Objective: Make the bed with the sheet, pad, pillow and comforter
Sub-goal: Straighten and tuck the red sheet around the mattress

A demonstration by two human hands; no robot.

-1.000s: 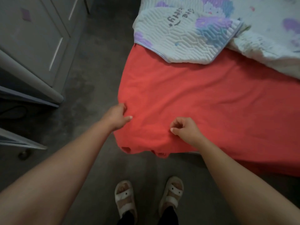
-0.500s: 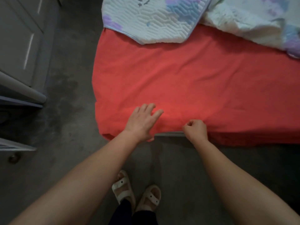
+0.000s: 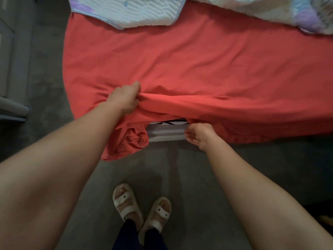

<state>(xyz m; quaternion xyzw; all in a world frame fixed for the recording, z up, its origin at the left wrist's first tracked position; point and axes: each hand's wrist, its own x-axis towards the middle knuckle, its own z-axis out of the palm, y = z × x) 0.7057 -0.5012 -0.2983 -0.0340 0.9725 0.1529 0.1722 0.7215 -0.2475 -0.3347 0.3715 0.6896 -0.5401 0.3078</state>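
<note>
Clearly the task is early. The sheet (image 3: 198, 60) lies over the mattress (image 3: 165, 131), whose near side shows bare, not tucked. The left hand (image 3: 124, 100) holds a sheet fold in a closed grip. The right hand (image 3: 201, 136) curls at the hem, and its grip is unclear. The pad (image 3: 140, 13) and comforter (image 3: 261, 9) lie crumpled behind; no pillow is visible.

- No word, label, brand, number or sign can be read.
- The quilted pad (image 3: 144, 11) at the top of the frame shows only blurred purple and blue print, with no legible letters.
- The black-and-white patch (image 3: 173, 122) at lower centre is too small and blurred to tell whether it carries text.
</note>
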